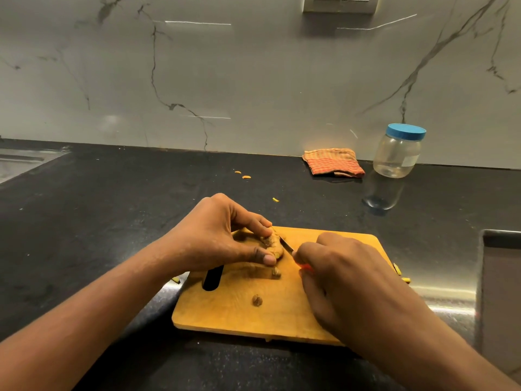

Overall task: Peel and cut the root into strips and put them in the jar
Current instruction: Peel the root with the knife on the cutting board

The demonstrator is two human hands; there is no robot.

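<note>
Sink: corner of a brushed steel sink (19, 165) at 9 o'clock of the view, set into the bench.
Bench: black speckled stone bench (112, 210), backed by a grey veined marble wall (253, 80).
Left hand: left hand (217, 235) over the board's far left corner. Its fingers (253, 218) are curled, forefinger and thumb pinching the root from 12 and 6 o'clock.
Board: rectangular yellow wooden cutting board (225, 314) with a slot handle on its left side, lying flat at the bench's near edge.
Loose bits: small yellow pieces (246, 177) on the bench at 12 o'clock from the board; more lie off its left and right edges.
Peel scraps: two brown scraps (257, 300) on the board at 6 o'clock from the root.
Root: knobbly yellow-brown root (273, 244) resting on the board, partly peeled, held by the left hand.
Knife: small steel-bladed knife (286, 245) with an orange handle, its blade touching the root's right side.
Right hand: right hand (338, 272) at 3 o'clock from the root, fingers (307, 248) wrapped round the knife handle.
Cloth: folded orange striped cloth (334, 162) against the wall, at 1 o'clock from the board.
Jar: clear plastic jar (397, 153) with blue lid (406, 131) on, upright, just beside the cloth at its 3 o'clock, well apart from the root.
Recess: steel-edged recess (501, 277) at 3 o'clock of the view; its contents cannot be told.
</note>
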